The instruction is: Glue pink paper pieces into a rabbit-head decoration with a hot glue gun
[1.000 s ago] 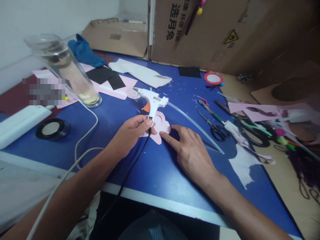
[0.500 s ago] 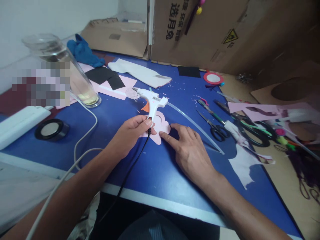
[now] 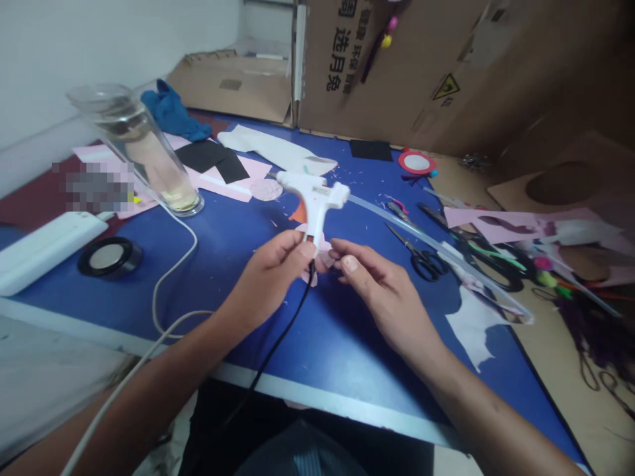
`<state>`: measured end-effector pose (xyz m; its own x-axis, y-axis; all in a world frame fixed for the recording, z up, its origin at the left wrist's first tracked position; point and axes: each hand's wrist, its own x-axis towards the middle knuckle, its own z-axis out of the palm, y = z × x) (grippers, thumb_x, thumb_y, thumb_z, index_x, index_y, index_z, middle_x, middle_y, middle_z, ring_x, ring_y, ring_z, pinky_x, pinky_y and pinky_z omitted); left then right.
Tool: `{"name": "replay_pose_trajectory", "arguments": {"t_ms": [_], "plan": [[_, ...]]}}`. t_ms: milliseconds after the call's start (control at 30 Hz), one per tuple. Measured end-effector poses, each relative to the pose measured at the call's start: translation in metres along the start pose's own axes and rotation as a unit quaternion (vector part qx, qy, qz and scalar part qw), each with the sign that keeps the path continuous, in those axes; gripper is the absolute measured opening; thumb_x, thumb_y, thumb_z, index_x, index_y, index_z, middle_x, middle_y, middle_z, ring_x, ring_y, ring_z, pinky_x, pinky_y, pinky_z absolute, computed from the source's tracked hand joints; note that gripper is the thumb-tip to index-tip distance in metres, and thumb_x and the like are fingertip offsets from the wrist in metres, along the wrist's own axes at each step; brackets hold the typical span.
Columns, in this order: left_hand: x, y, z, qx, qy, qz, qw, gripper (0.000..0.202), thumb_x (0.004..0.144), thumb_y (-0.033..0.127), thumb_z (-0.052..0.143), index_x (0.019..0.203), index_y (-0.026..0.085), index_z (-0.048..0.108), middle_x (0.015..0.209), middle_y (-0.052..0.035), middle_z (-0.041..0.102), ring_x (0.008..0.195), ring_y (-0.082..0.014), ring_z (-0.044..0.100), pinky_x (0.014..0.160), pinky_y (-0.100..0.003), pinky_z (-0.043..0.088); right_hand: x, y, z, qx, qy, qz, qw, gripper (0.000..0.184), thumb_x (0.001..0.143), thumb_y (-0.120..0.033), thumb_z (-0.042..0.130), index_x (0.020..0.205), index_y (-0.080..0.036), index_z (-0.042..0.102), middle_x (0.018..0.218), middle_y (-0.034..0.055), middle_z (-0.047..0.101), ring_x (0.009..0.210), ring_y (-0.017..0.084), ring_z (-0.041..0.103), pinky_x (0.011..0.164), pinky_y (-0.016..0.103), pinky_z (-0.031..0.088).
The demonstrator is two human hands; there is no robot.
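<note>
A white hot glue gun stands upright over the blue table, with a long clear glue stick trailing from its back to the right. My left hand is closed around the bottom of the gun's handle, where the black cord leaves it. A pink foam cutout shows between my two hands, mostly hidden by fingers. My right hand pinches the cutout's right edge between thumb and forefinger.
A tall glass jar, black tape roll, white box and white cable lie left. Scissors, pink and white scraps and coloured tools lie right. A cardboard box stands behind.
My right hand went from lying flat with a fingertip on the pink cutout to pinching its edge. The glue gun has shifted slightly right and up, and the view has tilted.
</note>
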<state>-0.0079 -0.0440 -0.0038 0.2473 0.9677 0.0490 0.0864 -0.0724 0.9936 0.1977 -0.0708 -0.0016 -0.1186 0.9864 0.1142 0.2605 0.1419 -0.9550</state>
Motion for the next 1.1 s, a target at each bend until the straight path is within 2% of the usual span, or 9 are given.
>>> {"name": "replay_pose_trajectory", "arguments": {"t_ms": [100, 200, 333, 500, 600, 667, 767, 933, 1100], "plan": [[-0.007, 0.009, 0.02, 0.016, -0.038, 0.011, 0.999, 0.024, 0.108, 0.041, 0.061, 0.099, 0.022, 0.072, 0.097, -0.0024, 0.076, 0.088, -0.0188, 0.068, 0.083, -0.031, 0.053, -0.006, -0.007, 0.002, 0.052, -0.012, 0.018, 0.998, 0.043, 0.105, -0.062, 0.071, 0.124, -0.027, 0.086, 0.108, 0.0051, 0.082, 0.101, 0.026, 0.073, 0.095, 0.04, 0.056], [-0.015, 0.008, 0.038, 0.029, -0.045, 0.023, 0.998, 0.018, 0.108, 0.035, 0.06, 0.099, 0.022, 0.068, 0.097, -0.0012, 0.074, 0.091, -0.0188, 0.068, 0.085, -0.032, 0.052, -0.017, -0.006, 0.003, 0.086, 0.032, 0.035, 0.995, 0.036, 0.105, -0.059, 0.073, 0.114, -0.028, 0.086, 0.102, 0.0029, 0.08, 0.096, 0.024, 0.07, 0.093, 0.036, 0.054], [-0.025, 0.003, 0.058, 0.08, -0.06, 0.034, 0.994, 0.017, 0.108, 0.035, 0.061, 0.105, 0.022, 0.071, 0.09, 0.0014, 0.069, 0.081, -0.0169, 0.061, 0.076, -0.032, 0.047, -0.033, 0.005, -0.001, 0.14, 0.056, 0.076, 0.986, 0.031, 0.107, -0.055, 0.071, 0.12, -0.03, 0.084, 0.107, 0.0026, 0.08, 0.099, 0.024, 0.069, 0.09, 0.034, 0.054], [-0.04, 0.0, 0.072, 0.067, -0.092, 0.032, 0.993, 0.018, 0.109, 0.033, 0.061, 0.116, 0.024, 0.074, 0.102, -0.0002, 0.079, 0.091, -0.0192, 0.072, 0.084, -0.033, 0.053, -0.049, 0.014, -0.008, 0.14, 0.093, 0.102, 0.98, 0.037, 0.103, -0.06, 0.075, 0.12, -0.028, 0.083, 0.114, 0.006, 0.082, 0.101, 0.026, 0.072, 0.091, 0.036, 0.056], [-0.046, -0.002, 0.067, 0.121, -0.074, 0.039, 0.989, 0.023, 0.104, 0.027, 0.068, 0.126, 0.027, 0.074, 0.115, -0.002, 0.083, 0.102, -0.0225, 0.077, 0.093, -0.037, 0.058, -0.053, 0.015, -0.015, 0.107, 0.122, 0.111, 0.98, 0.039, 0.101, -0.062, 0.077, 0.113, -0.026, 0.083, 0.112, 0.0074, 0.083, 0.098, 0.027, 0.073, 0.091, 0.037, 0.056], [-0.045, -0.005, 0.058, 0.207, -0.016, 0.049, 0.977, 0.026, 0.1, 0.022, 0.072, 0.126, 0.026, 0.074, 0.117, -0.0033, 0.083, 0.109, -0.0253, 0.077, 0.1, -0.041, 0.058, -0.053, 0.016, -0.02, 0.097, 0.132, 0.106, 0.981, 0.039, 0.102, -0.062, 0.076, 0.112, -0.026, 0.082, 0.11, 0.0072, 0.083, 0.094, 0.025, 0.072, 0.088, 0.037, 0.054], [-0.035, -0.01, 0.041, 0.393, 0.068, 0.097, 0.912, 0.026, 0.101, 0.021, 0.072, 0.127, 0.021, 0.072, 0.137, -0.0117, 0.078, 0.13, -0.0336, 0.071, 0.11, -0.05, 0.055, -0.053, 0.015, -0.027, 0.096, 0.145, 0.088, 0.981, 0.037, 0.103, -0.062, 0.075, 0.109, -0.026, 0.081, 0.106, 0.0059, 0.083, 0.09, 0.024, 0.07, 0.084, 0.036, 0.052], [-0.014, -0.018, 0.026, 0.546, 0.047, 0.116, 0.828, 0.039, 0.1, 0.029, 0.077, 0.136, 0.017, 0.068, 0.145, -0.0181, 0.073, 0.131, -0.04, 0.069, 0.106, -0.056, 0.057, -0.052, 0.008, -0.034, 0.069, 0.149, 0.079, 0.983, 0.037, 0.103, -0.063, 0.074, 0.104, -0.026, 0.082, 0.102, 0.0047, 0.081, 0.089, 0.023, 0.068, 0.083, 0.036, 0.05], [-0.007, -0.029, 0.008, 0.535, -0.004, 0.141, 0.833, 0.042, 0.102, 0.019, 0.063, 0.144, 0.018, 0.066, 0.144, -0.016, 0.075, 0.139, -0.0365, 0.067, 0.116, -0.057, 0.054, -0.053, -0.002, -0.037, 0.031, 0.14, 0.08, 0.986, 0.04, 0.098, -0.063, 0.078, 0.096, -0.024, 0.083, 0.092, 0.0059, 0.08, 0.081, 0.022, 0.068, 0.076, 0.035, 0.053]]}}
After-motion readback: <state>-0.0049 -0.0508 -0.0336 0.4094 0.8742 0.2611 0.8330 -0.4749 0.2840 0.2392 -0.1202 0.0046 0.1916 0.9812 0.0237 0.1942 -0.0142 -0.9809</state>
